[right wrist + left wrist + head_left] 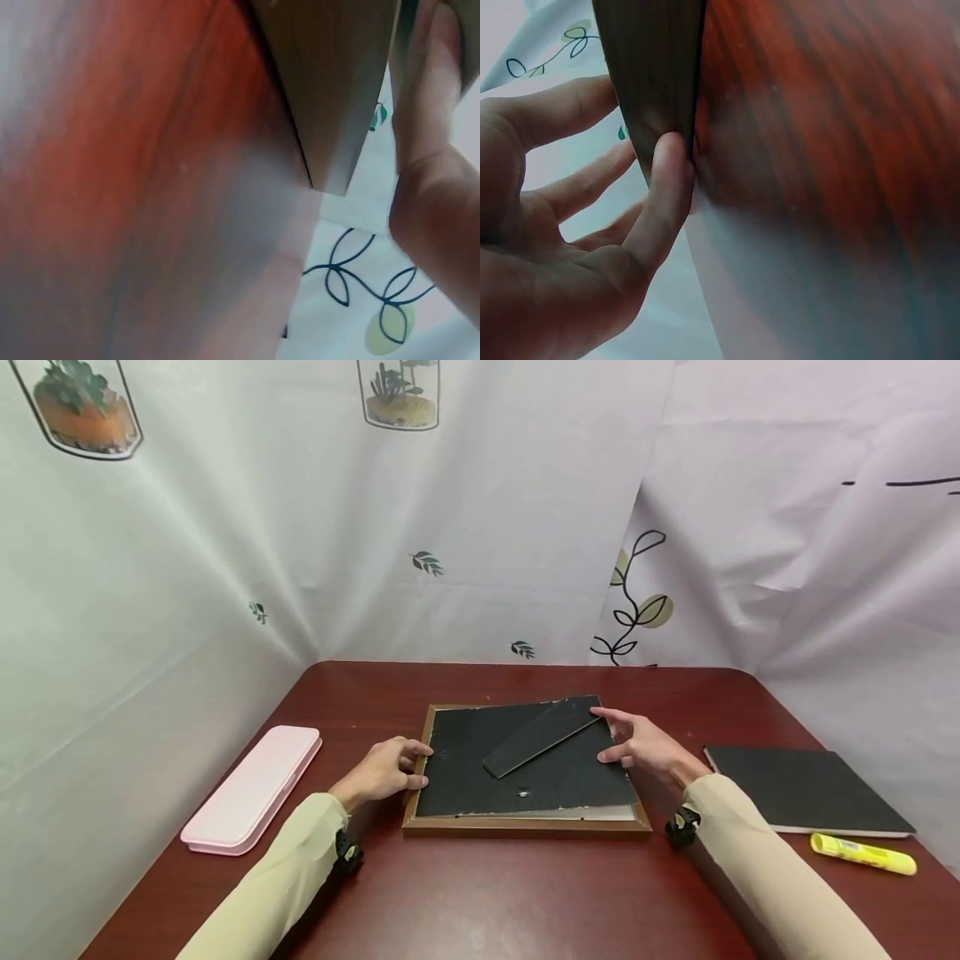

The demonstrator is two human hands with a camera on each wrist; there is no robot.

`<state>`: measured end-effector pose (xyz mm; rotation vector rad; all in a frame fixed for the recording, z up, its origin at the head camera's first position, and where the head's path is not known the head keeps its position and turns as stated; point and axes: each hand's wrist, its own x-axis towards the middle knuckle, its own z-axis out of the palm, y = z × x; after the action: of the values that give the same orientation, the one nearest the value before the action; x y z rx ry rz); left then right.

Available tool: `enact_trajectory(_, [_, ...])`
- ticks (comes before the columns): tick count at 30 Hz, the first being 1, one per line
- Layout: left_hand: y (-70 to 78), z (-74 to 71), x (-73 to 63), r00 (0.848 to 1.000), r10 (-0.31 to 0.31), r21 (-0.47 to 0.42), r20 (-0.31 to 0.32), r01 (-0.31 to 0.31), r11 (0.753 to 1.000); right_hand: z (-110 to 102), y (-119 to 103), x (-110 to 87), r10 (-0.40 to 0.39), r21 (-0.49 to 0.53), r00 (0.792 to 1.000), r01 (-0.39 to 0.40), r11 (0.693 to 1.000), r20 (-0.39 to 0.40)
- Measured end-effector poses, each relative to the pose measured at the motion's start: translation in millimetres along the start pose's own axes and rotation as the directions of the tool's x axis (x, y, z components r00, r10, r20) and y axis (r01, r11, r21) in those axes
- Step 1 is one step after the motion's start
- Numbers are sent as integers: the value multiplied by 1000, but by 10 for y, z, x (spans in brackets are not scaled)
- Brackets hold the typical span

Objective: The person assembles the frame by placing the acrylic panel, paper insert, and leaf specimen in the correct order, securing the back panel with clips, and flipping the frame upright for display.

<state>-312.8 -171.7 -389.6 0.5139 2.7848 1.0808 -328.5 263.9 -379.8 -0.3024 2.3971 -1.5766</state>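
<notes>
A brown picture frame [527, 828] lies on the table with its back upward. Its black backing board [461, 747] sits askew, its front edge raised off the frame and a pale strip showing beneath. A slanted stand leg [543, 737] crosses the board. At the frame's left side my left hand [384, 768] holds the edge between thumb and fingers; in the left wrist view the thumb [669, 169] presses the outer side. My right hand [647, 745] grips the backing board's right edge, fingers spread along it. In the right wrist view, part of that hand [431, 161] is out of sight.
A pink pencil case [255, 785] lies at the left of the dark red table [495, 902]. On the right are a black-covered book [810, 789] and a yellow glue stick [862, 853]. A patterned white curtain [480, 510] hangs behind the table and along both sides.
</notes>
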Motion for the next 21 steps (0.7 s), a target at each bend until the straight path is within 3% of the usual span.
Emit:
enact_trajectory(3, [13,-10,0,1000,8,17,4,-8,1000,6,-28,8,-5,-130,1000,2,991,-25])
enact_trajectory(10, [37,1,26,1000,21,64,-7,-21,998,-22,-66,88,-7,-280,999,19,960,45])
enact_trajectory(13, [58,15,52,998,56,107,4,-56,993,-54,-101,136,4,-349,998,20,937,68])
enact_trajectory(17, [96,19,74,996,84,161,14,-85,983,-86,-138,192,26,-411,995,16,912,98])
enact_trajectory(21, [108,6,53,996,83,196,15,-84,977,-78,-148,221,43,-423,990,18,906,134])
